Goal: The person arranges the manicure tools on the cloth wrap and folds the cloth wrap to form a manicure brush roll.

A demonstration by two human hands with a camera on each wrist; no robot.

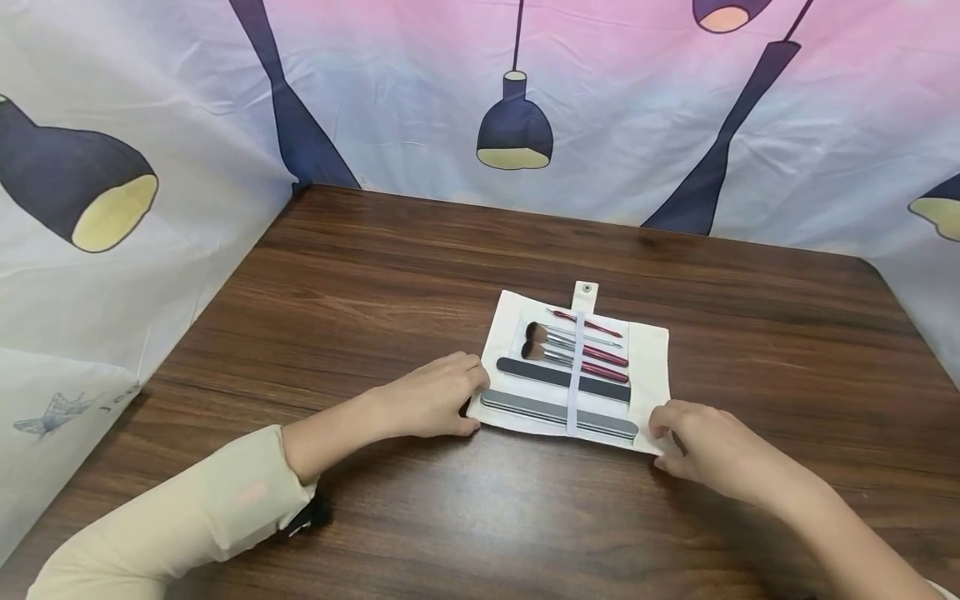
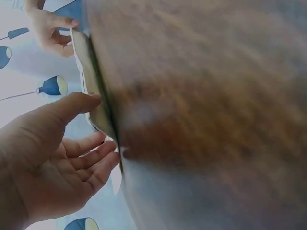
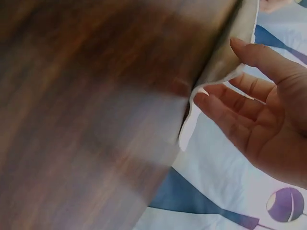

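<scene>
A white fabric tool roll (image 1: 648, 358) lies unfolded on the wooden table, tilted slightly. Under its pale elastic band (image 1: 576, 375) are a grey nail file (image 1: 540, 406) stacked on others, a black nail file (image 1: 532, 372), two brushes (image 1: 600, 354) with red handles, a thin silvery tool (image 1: 600, 340) and a slim red tool (image 1: 600, 327). My left hand (image 1: 438, 396) pinches the roll's left near corner, thumb at the front edge. At the right near corner, my right hand (image 1: 712, 446) grips the fabric between thumb and fingers. Both wrist views show the front edge slightly wavy.
A snap tab (image 1: 586, 293) sticks out from the roll's far edge. The dark wood table (image 1: 375, 275) extends around it. Behind and to the left hangs a cloth backdrop (image 1: 420, 100) printed with lamps. Something small and black (image 1: 307, 515) shows under the left sleeve.
</scene>
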